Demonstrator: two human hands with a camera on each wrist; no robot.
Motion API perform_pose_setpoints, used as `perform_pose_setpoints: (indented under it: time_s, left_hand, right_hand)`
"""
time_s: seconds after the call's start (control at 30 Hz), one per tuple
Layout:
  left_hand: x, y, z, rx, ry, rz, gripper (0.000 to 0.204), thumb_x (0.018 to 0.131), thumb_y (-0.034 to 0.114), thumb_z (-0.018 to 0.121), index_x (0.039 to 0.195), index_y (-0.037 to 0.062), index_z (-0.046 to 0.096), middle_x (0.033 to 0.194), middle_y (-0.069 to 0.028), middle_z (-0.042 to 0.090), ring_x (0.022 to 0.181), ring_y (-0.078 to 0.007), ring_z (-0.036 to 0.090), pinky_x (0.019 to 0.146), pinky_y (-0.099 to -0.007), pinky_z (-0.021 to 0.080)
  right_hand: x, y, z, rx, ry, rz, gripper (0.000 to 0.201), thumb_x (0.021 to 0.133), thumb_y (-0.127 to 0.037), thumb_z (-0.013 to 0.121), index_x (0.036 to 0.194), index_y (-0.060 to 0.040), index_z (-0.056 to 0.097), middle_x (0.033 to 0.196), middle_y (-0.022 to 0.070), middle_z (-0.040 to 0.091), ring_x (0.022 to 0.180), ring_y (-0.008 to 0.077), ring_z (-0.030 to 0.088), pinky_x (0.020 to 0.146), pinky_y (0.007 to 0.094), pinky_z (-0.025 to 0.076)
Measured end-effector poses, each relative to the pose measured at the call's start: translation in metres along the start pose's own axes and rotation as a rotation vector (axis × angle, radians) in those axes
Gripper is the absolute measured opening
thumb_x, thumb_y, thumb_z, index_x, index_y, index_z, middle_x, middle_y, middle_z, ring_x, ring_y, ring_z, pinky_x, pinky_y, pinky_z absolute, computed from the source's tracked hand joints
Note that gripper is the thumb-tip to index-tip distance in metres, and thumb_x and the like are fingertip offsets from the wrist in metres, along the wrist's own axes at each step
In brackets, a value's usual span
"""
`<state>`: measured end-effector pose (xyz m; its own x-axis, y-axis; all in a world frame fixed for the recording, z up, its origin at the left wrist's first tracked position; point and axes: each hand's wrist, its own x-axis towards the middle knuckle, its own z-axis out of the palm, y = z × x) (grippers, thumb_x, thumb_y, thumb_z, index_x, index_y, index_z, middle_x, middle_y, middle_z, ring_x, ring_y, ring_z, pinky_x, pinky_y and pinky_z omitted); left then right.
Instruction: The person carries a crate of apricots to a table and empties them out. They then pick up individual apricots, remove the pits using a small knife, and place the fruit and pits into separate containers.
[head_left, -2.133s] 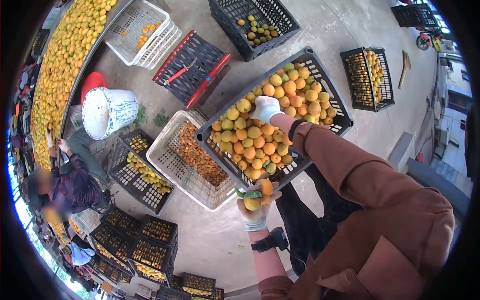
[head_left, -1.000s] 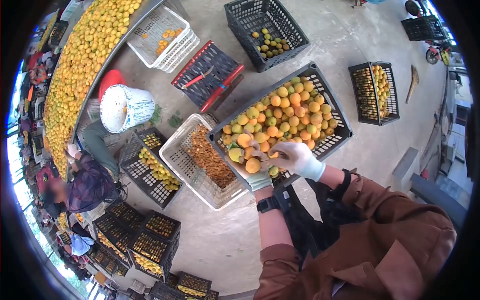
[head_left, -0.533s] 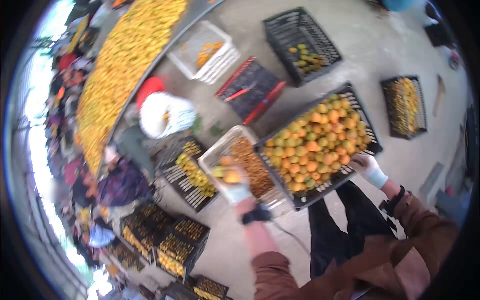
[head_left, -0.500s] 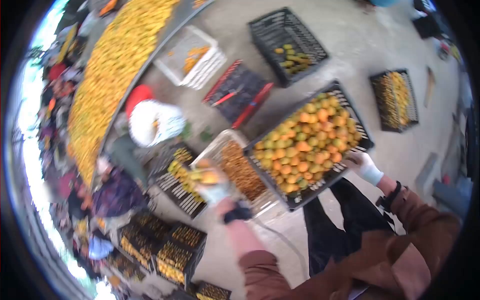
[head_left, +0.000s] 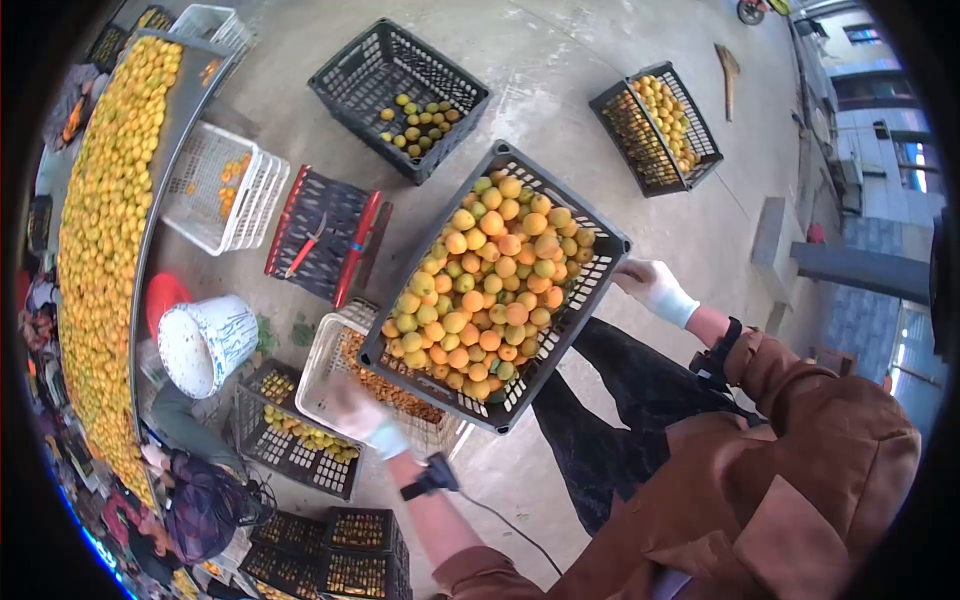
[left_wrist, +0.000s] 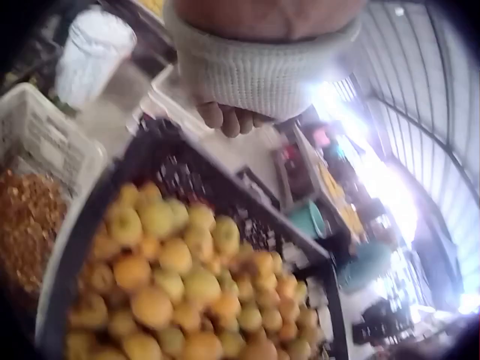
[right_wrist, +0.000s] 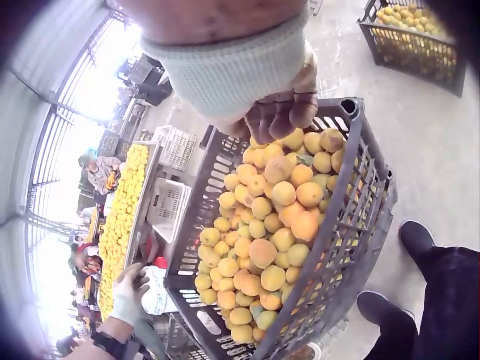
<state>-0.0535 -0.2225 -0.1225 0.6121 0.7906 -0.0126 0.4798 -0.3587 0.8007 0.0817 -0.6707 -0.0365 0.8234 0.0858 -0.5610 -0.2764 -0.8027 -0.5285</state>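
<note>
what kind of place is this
Probably a fruit sorting or packing shed: a long table heaped with yellow-orange fruit, plastic crates of fruit on the bare floor, and people seated along that table under what looks like a ribbed roof.

Fruit shed, seemingly; (heaped table (head_left: 190,88))

A black, slatted plastic crate (head_left: 566,196) lies open-topped and slanted across the centre of the frame. Round fruits (head_left: 490,290), yellow, orange and greenish, are heaped loosely inside, a few leaves among them.
</note>
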Motion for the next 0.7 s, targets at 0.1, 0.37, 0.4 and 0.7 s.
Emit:
perform_pose_setpoints:
  time_s: [0.1, 0.37, 0.4, 0.7]
  left_hand:
    - [-0.058, 0.064, 0.094, -0.016, -0.436, 0.097, 0.020, 0.083, 0.014, 0.061, 0.100, 0.0047, 0.068, 0.096, -0.0134, 0.067, 0.087, -0.0274, 0.064, 0.080, -0.0361, 0.052]
    - [-0.116, 0.131, 0.314, 0.516, -0.736, 0.647, 0.072, 0.072, 0.051, 0.065, 0.130, 0.0139, 0.045, 0.134, -0.0129, 0.046, 0.123, -0.0271, 0.044, 0.108, -0.0485, 0.026]
    - [-0.121, 0.129, 0.313, 0.610, -0.691, 0.679, 0.070, 0.072, 0.051, 0.064, 0.130, 0.0162, 0.045, 0.132, -0.0111, 0.048, 0.123, -0.0248, 0.044, 0.109, -0.0479, 0.021]
    - [-0.111, 0.056, 0.163, 0.780, -0.485, 0.267, 0.056, 0.067, 0.022, 0.066, 0.121, 0.0120, 0.054, 0.125, -0.0210, 0.051, 0.112, -0.0382, 0.052, 0.092, -0.0503, 0.043]
  right_hand:
    - [-0.005, -0.001, -0.012, 0.061, 0.007, -0.038, 0.020, 0.085, -0.018, 0.060, 0.096, -0.0013, 0.066, 0.082, 0.0174, 0.064, 0.071, 0.0247, 0.061, 0.066, 0.0341, 0.048]
    - [-0.006, 0.026, -0.021, 0.174, -0.014, 0.022, 0.022, 0.086, -0.021, 0.060, 0.097, -0.0025, 0.065, 0.085, 0.0195, 0.065, 0.078, 0.0277, 0.065, 0.070, 0.0343, 0.049]
    - [-0.003, 0.033, -0.022, 0.174, -0.051, 0.029, 0.022, 0.086, -0.021, 0.059, 0.096, -0.0023, 0.065, 0.085, 0.0192, 0.065, 0.077, 0.0290, 0.065, 0.071, 0.0348, 0.049]
    - [0.019, 0.076, -0.083, 0.253, -0.116, -0.006, 0.021, 0.086, -0.020, 0.057, 0.093, -0.0022, 0.065, 0.082, 0.0179, 0.064, 0.077, 0.0293, 0.063, 0.071, 0.0350, 0.049]
